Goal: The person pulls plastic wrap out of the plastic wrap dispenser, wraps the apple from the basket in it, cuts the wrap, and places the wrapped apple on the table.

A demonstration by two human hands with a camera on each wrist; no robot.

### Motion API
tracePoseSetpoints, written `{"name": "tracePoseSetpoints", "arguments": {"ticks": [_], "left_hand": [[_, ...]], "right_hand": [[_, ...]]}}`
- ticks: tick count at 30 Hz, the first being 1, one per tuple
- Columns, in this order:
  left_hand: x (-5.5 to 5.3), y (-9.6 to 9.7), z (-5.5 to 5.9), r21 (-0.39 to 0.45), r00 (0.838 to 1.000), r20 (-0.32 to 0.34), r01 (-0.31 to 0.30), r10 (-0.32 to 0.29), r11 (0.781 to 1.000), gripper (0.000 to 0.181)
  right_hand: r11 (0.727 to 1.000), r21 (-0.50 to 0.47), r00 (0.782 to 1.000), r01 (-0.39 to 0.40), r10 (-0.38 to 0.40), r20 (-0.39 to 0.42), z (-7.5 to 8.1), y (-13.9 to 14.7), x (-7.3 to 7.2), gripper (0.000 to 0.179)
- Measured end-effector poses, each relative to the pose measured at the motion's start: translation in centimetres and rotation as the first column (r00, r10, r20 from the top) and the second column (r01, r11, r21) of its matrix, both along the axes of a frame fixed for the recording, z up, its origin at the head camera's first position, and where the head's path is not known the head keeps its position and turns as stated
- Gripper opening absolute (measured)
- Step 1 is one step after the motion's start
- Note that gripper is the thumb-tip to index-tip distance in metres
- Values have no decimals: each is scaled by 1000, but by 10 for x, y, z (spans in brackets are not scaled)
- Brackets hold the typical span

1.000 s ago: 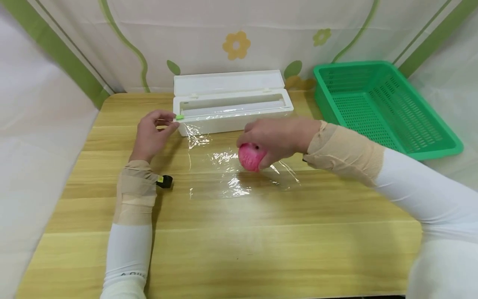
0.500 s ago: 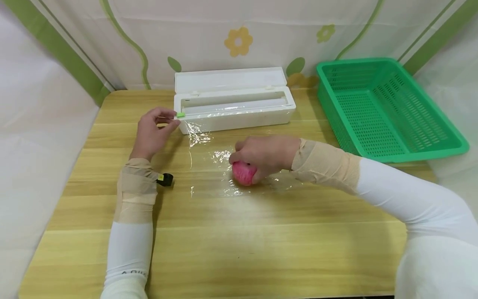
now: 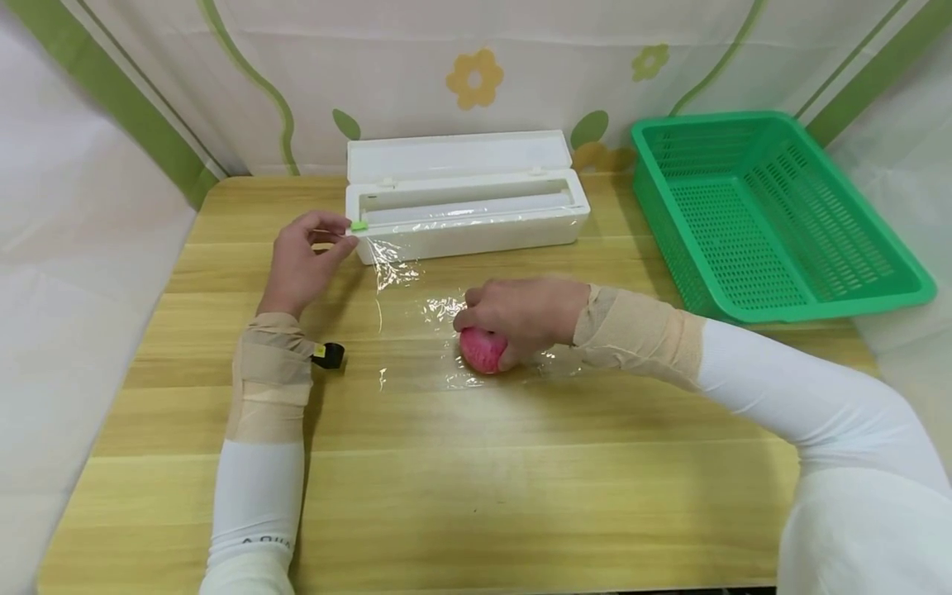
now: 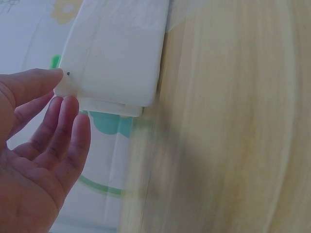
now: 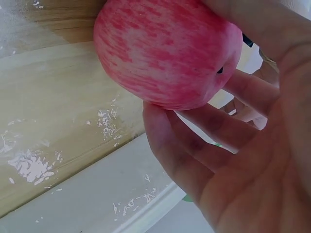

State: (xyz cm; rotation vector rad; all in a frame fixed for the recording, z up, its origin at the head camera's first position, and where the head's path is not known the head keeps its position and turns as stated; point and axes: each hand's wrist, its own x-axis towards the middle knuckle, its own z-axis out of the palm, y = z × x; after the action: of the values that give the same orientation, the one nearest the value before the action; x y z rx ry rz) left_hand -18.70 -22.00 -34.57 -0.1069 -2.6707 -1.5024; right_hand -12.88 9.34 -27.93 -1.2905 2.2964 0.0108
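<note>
A red-pink apple [image 3: 483, 350] is low over a sheet of clear cling film [image 3: 416, 364] in the middle of the table. From above, my right hand [image 3: 530, 312] grips it between thumb and fingers; in the right wrist view the fingertips press the streaked side of the apple [image 5: 165, 53]. The film runs out of a white cling film dispenser [image 3: 468, 235], whose lid stands open with a roll inside. At the dispenser's left end my left hand [image 3: 301, 260] pinches the corner beside a green slider [image 3: 359, 226]. The left wrist view shows the thumb on the end of the dispenser [image 4: 114, 53].
A green slotted basket [image 3: 680, 219] stands at the back right of the wooden table [image 3: 446, 487]. Behind the dispenser hangs a white curtain [image 3: 402, 74] printed with flowers. A small black camera [image 3: 328, 355] sticks out from the left wrist wrap.
My right hand has carried the apple left and toward me, down onto the film area, slowing in the last half second. My left hand has stayed at the dispenser's corner.
</note>
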Motion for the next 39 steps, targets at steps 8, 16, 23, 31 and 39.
{"name": "tracePoseSetpoints", "arguments": {"ticks": [8, 16, 23, 31, 39], "left_hand": [[2, 0, 2, 13, 1000, 12, -12, 12, 1000, 32], [7, -4, 6, 3, 999, 5, -43, 43, 999, 34], [10, -3, 15, -10, 999, -32, -31, 30, 999, 38], [25, 22, 33, -99, 987, -82, 127, -135, 987, 26], [67, 40, 29, -405, 857, -2, 471, -516, 784, 11]], "right_hand": [[999, 17, 997, -42, 43, -56, -4, 0, -2, 63], [1000, 26, 998, -18, 20, -56, -3, 0, -2, 74], [984, -167, 991, 68, -86, -100, 6, 25, -8, 73], [923, -383, 938, -17, -118, -327, -6, 77, 0, 68], [915, -351, 868, -200, -1, -496, -26, 106, 16, 36]]}}
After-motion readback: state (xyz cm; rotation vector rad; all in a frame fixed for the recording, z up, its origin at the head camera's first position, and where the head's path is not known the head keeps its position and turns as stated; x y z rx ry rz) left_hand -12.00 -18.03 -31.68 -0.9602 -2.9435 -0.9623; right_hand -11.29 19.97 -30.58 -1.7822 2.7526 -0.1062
